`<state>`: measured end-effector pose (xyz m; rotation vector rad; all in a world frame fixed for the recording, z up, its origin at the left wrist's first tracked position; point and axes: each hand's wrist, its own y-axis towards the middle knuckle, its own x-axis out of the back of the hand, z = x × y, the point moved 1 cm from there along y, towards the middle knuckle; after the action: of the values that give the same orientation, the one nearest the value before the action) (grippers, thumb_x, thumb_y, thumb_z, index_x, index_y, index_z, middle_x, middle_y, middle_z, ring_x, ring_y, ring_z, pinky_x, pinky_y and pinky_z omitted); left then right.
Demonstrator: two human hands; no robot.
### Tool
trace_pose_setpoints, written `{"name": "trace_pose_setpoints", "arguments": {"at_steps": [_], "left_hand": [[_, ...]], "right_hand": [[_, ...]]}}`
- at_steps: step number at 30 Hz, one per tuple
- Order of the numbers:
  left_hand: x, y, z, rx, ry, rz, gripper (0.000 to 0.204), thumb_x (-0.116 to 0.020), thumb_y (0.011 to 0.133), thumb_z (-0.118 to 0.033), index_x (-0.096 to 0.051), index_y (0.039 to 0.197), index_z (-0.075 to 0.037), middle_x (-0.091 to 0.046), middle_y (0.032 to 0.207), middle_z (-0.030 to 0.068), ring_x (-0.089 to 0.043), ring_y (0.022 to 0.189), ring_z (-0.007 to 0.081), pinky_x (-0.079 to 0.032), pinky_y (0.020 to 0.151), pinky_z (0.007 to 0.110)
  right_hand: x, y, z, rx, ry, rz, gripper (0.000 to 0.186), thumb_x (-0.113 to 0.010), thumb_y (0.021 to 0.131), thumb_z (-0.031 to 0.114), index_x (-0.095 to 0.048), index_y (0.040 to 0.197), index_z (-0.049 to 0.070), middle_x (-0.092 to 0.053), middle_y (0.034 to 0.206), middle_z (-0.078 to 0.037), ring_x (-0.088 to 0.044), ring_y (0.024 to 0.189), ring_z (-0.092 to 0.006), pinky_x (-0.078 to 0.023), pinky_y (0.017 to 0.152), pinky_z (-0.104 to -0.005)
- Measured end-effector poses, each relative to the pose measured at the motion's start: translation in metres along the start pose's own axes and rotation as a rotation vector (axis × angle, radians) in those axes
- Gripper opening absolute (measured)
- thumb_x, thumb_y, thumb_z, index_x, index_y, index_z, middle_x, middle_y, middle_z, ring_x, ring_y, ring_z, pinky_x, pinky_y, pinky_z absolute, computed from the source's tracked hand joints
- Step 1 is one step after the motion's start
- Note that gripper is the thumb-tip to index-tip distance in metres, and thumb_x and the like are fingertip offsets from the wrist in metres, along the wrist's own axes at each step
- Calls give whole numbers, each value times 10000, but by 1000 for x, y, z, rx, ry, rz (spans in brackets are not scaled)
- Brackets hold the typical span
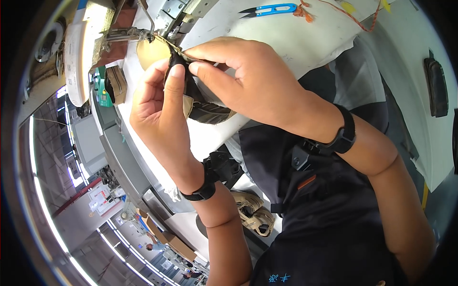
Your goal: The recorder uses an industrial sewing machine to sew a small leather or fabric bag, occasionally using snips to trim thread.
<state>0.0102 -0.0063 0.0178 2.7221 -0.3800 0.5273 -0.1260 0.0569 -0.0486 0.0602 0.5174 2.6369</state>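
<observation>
Both hands pinch a black and tan sewn fabric piece (pixel 210 112) beside the sewing machine's needle area. Its exact kind is hard to tell, as my fingers cover much of it. My left hand (pixel 160 102) grips it from the left, thumb up along the black edge. From the right, my right hand (pixel 253 71) pinches the upper seam between thumb and forefinger. A rounded tan part (pixel 151 52) spreads out beyond my left fingertips, close to the metal presser foot (pixel 143 33).
Blue thread snips (pixel 269 9) lie on the white worktop (pixel 229 38), by orange thread (pixel 305 12). Several tan and black pieces (pixel 253 214) are below the table. A green box (pixel 101 88) stands left, near the machine head (pixel 78 57). A black case (pixel 435 86) is at far right.
</observation>
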Motion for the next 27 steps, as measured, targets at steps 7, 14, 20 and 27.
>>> {"name": "trace_pose_setpoints", "arguments": {"at_steps": [7,14,20,27], "left_hand": [[-8,-3,-9,-310,457,-120,128,-793,961,-44,-782,1077,9,-771,930,34,-681,785,83,-549,747,241],[-16,-4,-23,-469,755,-84,114,-803,907,-27,-789,1020,-35,-763,882,63,-717,754,141,-574,696,286],[-14,-10,-15,-165,413,-190,183,-795,956,-28,-803,1134,14,-799,983,62,-719,857,89,-575,711,241],[-2,-3,-8,4,32,-70,233,-763,990,-20,-755,1207,66,-780,1069,92,-719,953,112,-560,889,241]], "right_hand": [[-6,0,1,-69,134,1,282,-660,1015,96,-719,1275,4,-756,978,-157,-697,766,-203,-557,689,-314],[-7,5,8,-49,29,21,227,-616,1011,96,-713,1190,-7,-710,900,-203,-662,732,-335,-541,682,-386],[-12,5,9,90,-74,-97,221,-620,1000,107,-750,1149,7,-712,900,-223,-682,810,-424,-537,708,-469],[-8,8,6,89,-60,-88,218,-643,998,113,-765,1145,7,-715,874,-215,-685,772,-383,-537,696,-429]]}}
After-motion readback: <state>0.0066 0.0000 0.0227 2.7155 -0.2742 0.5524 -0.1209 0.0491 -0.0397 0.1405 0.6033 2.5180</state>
